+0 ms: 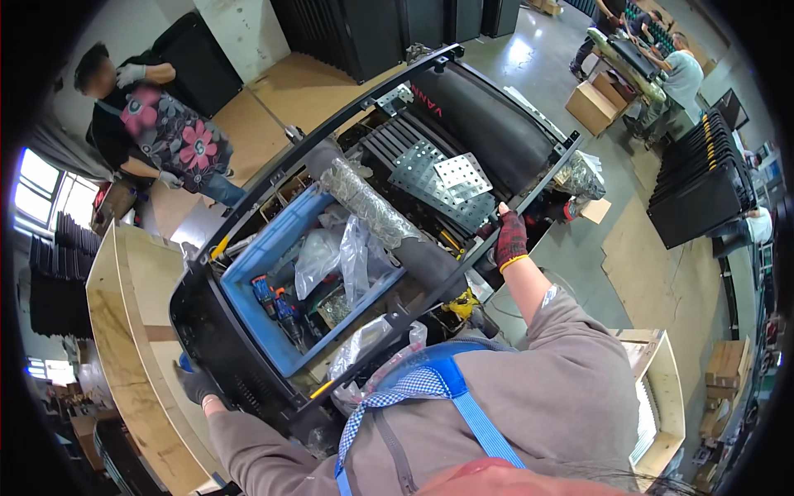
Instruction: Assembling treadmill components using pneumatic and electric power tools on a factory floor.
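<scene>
My right hand (510,238), in a dark red knit glove, grips the near side rail of a long black metal frame (364,99). My left hand (198,383), in a dark glove, holds the frame's black lower end (217,331) at the left. Inside the frame lie a black belt roller (496,124), perforated metal plates (451,178) and a blue plastic bin (248,306). The bin holds power drills (277,306), clear plastic bags (331,256) and small parts. A bubble-wrapped tube (364,202) rests across the bin's far edge.
A wooden crate (124,331) stands at my left and another wooden frame (662,397) at my right. A person in a floral apron (161,132) stands at the far left. Other people work at a bench (653,66) far right, beside cardboard boxes (591,107) and black racks (703,182).
</scene>
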Action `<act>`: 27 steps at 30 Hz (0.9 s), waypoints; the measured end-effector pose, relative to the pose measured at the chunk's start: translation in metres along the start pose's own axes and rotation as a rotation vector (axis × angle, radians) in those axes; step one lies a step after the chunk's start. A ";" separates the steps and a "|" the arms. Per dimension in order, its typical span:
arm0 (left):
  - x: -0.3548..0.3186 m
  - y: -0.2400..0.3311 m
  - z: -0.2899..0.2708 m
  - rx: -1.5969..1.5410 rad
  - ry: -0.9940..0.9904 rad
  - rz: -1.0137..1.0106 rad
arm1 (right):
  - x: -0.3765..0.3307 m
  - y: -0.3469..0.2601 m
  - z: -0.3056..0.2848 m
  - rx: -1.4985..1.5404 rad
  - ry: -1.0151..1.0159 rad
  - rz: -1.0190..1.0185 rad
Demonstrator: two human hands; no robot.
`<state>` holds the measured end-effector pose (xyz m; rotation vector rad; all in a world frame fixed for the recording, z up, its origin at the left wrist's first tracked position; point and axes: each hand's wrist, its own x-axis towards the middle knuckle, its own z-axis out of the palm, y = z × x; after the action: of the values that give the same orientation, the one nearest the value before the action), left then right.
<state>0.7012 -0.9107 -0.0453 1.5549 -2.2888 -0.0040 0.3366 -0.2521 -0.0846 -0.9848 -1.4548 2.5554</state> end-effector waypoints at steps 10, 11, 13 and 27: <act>-0.123 0.018 -0.072 -0.318 0.078 0.166 | 0.019 -0.071 -0.001 -0.828 0.288 -1.050; -0.141 0.015 -0.081 -0.325 0.098 0.193 | 0.014 -0.088 0.006 -0.995 0.169 -1.249; -0.178 0.004 -0.090 -0.326 0.160 0.136 | 0.024 -0.103 0.014 -1.152 0.018 -1.445; -0.404 -0.069 -0.099 -0.331 0.334 -0.619 | 0.148 -0.048 0.153 -2.465 -0.753 -0.799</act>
<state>0.9227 -0.5541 -0.0889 1.8425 -1.4084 -0.2506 0.1232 -0.2922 -0.0670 0.9596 -3.2985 -0.5512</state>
